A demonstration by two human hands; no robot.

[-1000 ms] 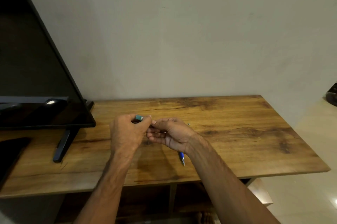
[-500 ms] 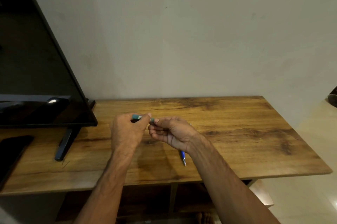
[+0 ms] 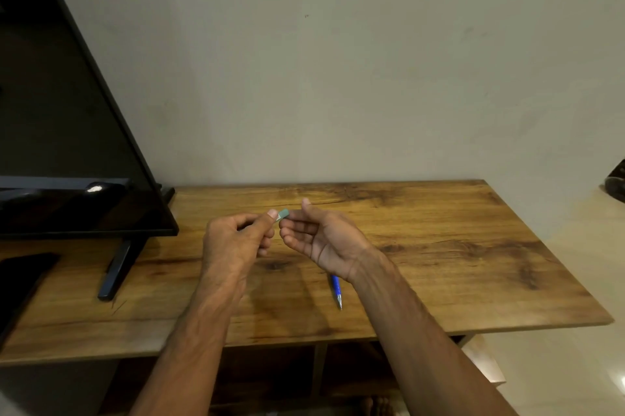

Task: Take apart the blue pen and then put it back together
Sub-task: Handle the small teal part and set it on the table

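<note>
The left hand (image 3: 233, 243) pinches a small teal pen piece (image 3: 282, 214) above the counter (image 3: 439, 246); the right hand (image 3: 321, 239) hangs beside it, released (palm up). Under the right wrist, the blue pen barrel (image 3: 336, 290) lies on the counter.

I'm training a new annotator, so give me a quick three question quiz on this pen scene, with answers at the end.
1. True or false: the blue pen barrel lies on the wooden table.
2. Which hand pinches the small teal piece? A) left hand B) right hand
3. Fill in: the black screen stands at the table's ____ side.

Key: 1 true. 2 A; the right hand is open, palm up, its fingers beside the piece. 3 left.
</note>
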